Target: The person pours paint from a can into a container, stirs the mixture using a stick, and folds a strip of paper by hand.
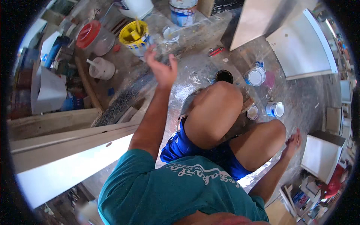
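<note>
My left hand (162,69) is raised in front of me with its fingers spread and nothing in it. Nearest to it is a yellow paint bucket (131,37) with a stick or brush handle standing in it; I cannot tell whether the fingertips touch its side. Beside the bucket is a small clear cup (171,34). Out past my right knee, my right hand (292,144) hangs with its fingers loosely stretched and holds nothing I can see. Left of my right hand, an open can of white paint (277,109) lies tilted or stands near a smaller round tin (252,112).
A dark open can (224,76), a lidded can (256,76) and red-handled pliers (216,51) are on the floor ahead. To the left stand a red-lidded tub (90,35), a white pail (102,68) and long boards (75,165). White panels (303,45) stand at the right.
</note>
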Tool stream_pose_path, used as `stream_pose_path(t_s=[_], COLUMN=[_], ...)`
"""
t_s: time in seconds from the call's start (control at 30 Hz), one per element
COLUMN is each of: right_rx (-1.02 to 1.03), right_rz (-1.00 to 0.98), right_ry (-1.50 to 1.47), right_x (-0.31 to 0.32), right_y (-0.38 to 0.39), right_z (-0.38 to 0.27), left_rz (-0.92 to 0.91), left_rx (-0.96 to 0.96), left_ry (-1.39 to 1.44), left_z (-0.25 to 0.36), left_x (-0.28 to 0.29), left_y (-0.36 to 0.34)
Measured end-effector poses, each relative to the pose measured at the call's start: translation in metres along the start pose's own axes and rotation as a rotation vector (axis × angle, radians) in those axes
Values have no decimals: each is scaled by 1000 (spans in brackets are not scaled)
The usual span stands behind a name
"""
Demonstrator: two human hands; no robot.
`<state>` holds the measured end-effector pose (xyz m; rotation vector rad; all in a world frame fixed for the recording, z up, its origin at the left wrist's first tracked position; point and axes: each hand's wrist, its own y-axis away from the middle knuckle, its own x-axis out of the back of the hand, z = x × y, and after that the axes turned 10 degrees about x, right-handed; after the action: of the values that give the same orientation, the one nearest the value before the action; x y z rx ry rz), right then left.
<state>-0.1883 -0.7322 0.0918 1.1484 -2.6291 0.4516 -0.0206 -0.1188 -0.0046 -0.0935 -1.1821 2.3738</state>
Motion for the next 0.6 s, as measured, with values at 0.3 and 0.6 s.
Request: stream_pose_path(t_s=[0.3, 0.6], right_rx=[-349, -242], right_rz=[654, 805], right_ry=[-262, -367], right_x=[181, 216], right_y=[113, 168], right_z=[56, 24], left_rz=[-341, -291], left_rx=[340, 322], left_ry=[-233, -365], left_z=[-28, -24], left_x=[-83, -100], left_y=[-12, -19])
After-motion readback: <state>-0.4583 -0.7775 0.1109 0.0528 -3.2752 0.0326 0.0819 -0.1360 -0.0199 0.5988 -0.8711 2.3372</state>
